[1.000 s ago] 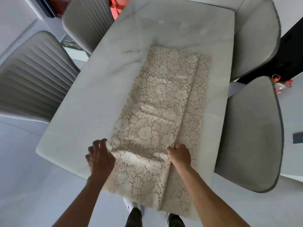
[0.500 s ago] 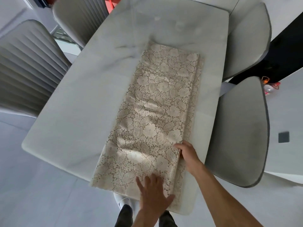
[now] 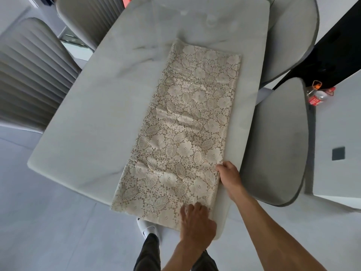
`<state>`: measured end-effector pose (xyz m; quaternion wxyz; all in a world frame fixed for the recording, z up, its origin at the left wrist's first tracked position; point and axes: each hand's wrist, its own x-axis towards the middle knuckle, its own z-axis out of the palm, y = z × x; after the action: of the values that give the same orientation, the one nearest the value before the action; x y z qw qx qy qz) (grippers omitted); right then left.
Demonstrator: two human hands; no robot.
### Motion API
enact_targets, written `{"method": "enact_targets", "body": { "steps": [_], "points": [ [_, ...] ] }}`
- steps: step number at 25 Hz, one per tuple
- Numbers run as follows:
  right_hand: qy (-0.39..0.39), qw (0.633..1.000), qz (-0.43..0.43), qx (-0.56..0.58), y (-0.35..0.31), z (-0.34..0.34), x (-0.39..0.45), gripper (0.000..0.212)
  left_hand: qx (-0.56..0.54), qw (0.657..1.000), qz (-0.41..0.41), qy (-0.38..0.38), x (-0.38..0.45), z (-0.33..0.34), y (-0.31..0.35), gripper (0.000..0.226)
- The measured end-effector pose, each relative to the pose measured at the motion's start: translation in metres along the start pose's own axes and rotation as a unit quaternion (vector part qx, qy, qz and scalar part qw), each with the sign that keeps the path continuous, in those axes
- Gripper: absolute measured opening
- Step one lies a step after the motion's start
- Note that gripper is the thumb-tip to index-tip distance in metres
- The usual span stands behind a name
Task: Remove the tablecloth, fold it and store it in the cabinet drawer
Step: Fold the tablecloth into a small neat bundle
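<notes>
While the cloth [image 3: 185, 132] lies folded into a long strip on the worktop [image 3: 101, 106], its long axis runs away from both hands; the left hand [image 3: 196, 223] presses its near end, fingers loosely bent, and the right hand [image 3: 229, 176] rests at its right edge, fingers curled, grip unclear.

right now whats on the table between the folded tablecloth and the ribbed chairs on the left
Nothing: in the head view the marble table is bare from the tablecloth to its left edge by the ribbed chairs.
</notes>
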<state>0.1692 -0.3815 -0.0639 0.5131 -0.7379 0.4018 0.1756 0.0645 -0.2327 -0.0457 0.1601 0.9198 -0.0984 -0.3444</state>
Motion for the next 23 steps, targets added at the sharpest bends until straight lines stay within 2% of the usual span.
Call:
{"method": "enact_targets", "body": {
  "steps": [4, 6, 9, 11, 12, 14, 18, 20, 23],
  "points": [
    [0.016, 0.996, -0.025, -0.082, 0.011, -0.003, 0.001, 0.007, 0.014, 1.000, -0.010, 0.006, 0.002, 0.007, -0.006, 0.035],
    [0.031, 0.993, -0.019, -0.111, 0.016, 0.000, -0.005, 0.020, -0.024, 0.999, -0.010, 0.036, 0.005, 0.001, -0.020, 0.029],
    [0.108, 0.977, -0.023, -0.184, 0.033, 0.009, -0.034, 0.042, -0.122, 0.978, -0.059, 0.161, 0.004, -0.028, -0.068, 0.018],
    [0.140, 0.969, -0.038, -0.201, 0.046, 0.026, -0.062, 0.045, -0.128, 0.952, -0.120, 0.250, 0.002, -0.052, -0.119, 0.020],
    [0.143, 0.972, -0.033, -0.184, 0.052, 0.037, -0.076, 0.043, -0.112, 0.946, -0.157, 0.261, 0.000, -0.062, -0.146, 0.023],
    [0.143, 0.982, 0.013, -0.126, 0.065, 0.056, -0.097, 0.035, -0.109, 0.942, -0.207, 0.240, -0.001, -0.077, -0.189, 0.025],
    [0.115, 0.987, 0.110, -0.012, 0.074, 0.073, -0.111, 0.008, -0.244, 0.920, -0.194, 0.238, 0.006, -0.094, -0.227, 0.010],
    [0.135, 0.984, 0.110, 0.026, 0.071, 0.081, -0.119, 0.007, -0.318, 0.913, -0.181, 0.182, 0.008, -0.101, -0.241, 0.017],
    [0.197, 0.966, 0.136, 0.100, 0.065, 0.089, -0.129, 0.027, -0.375, 0.911, -0.150, 0.088, 0.006, -0.113, -0.264, 0.031]
  ]
}}
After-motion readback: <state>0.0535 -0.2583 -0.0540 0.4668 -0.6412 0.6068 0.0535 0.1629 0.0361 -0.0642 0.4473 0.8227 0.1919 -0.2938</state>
